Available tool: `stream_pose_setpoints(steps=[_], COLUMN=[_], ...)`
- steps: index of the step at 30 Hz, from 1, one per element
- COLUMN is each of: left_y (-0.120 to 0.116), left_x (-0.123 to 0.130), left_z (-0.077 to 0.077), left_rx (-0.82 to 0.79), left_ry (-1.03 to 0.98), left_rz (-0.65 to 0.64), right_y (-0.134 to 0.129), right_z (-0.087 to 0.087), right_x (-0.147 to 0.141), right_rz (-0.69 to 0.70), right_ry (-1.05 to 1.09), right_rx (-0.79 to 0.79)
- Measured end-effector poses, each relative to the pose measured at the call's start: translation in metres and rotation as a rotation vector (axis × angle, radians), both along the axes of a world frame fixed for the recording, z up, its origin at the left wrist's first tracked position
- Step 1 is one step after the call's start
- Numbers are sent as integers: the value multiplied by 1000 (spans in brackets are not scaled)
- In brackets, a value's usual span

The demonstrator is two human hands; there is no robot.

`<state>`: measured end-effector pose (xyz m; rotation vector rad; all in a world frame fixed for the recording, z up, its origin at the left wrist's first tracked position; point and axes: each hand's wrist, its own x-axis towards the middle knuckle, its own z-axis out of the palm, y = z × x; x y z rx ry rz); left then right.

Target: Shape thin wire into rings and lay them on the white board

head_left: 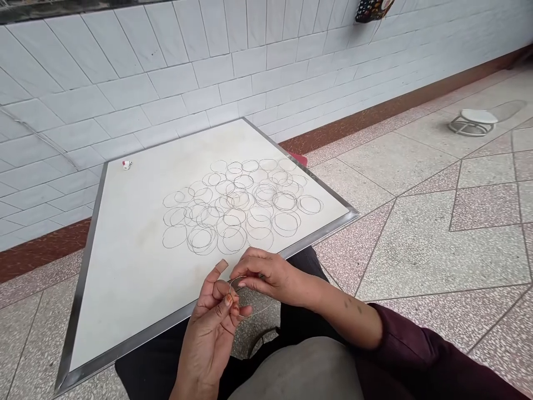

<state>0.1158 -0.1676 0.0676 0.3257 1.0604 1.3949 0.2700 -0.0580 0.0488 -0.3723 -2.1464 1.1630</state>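
Just off the table's near edge, my two hands hold one thin wire ring (260, 310) between them. My left hand (214, 316) pinches the wire between thumb and fingertips, with a tan wrap on one raised finger. My right hand (270, 275) has its thumb and fingers closed on the upper part of the same ring. Beyond the hands, many thin wire rings (233, 238) lie spread and overlapping on the white tabletop. Whether the held wire's ends are joined is too small to make out.
The white table (125, 289) has a metal edge and stands near a white tiled wall (166, 78). A small white and red item (127, 165) lies at its far left. To the right, a low stool (477, 119) stands on the speckled floor (416, 261).
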Motion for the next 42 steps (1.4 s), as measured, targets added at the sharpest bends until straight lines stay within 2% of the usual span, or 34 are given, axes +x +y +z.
stream_pose_setpoints(steps=[4,8,16,20,24,27,30,36,42], left_y=[1,3,2,-1,-3,0,8,27,51], left_x=[-2,-7,-7,-5,-6,-8,-13,-24,-33], left_z=[-4,-7,1,1,-2,-5,-5,-2,-2], left_rx=[8,20,29,45,31,34,64,180,219], left_ry=[-5,-15,-43,-45,-25,-45,-77,-138,-118], left_rz=[-3,12,102,115,93,122,208,372,355], right_y=[1,5,7,0,-1,1,3,1,19], right_z=[-9,-16,4,5,-1,-7,-11,-17,-16], right_x=[-6,-9,6,6,0,-6,-10,-19,-42], right_rz=[-79,-123,-113,-61,-138,-201,-173,59,175], right_ry=[48,64,-38,-57,4,52,146,349,565], right_rx=[10,-68,-257,-341,-239,-195,-415,-956,-1191])
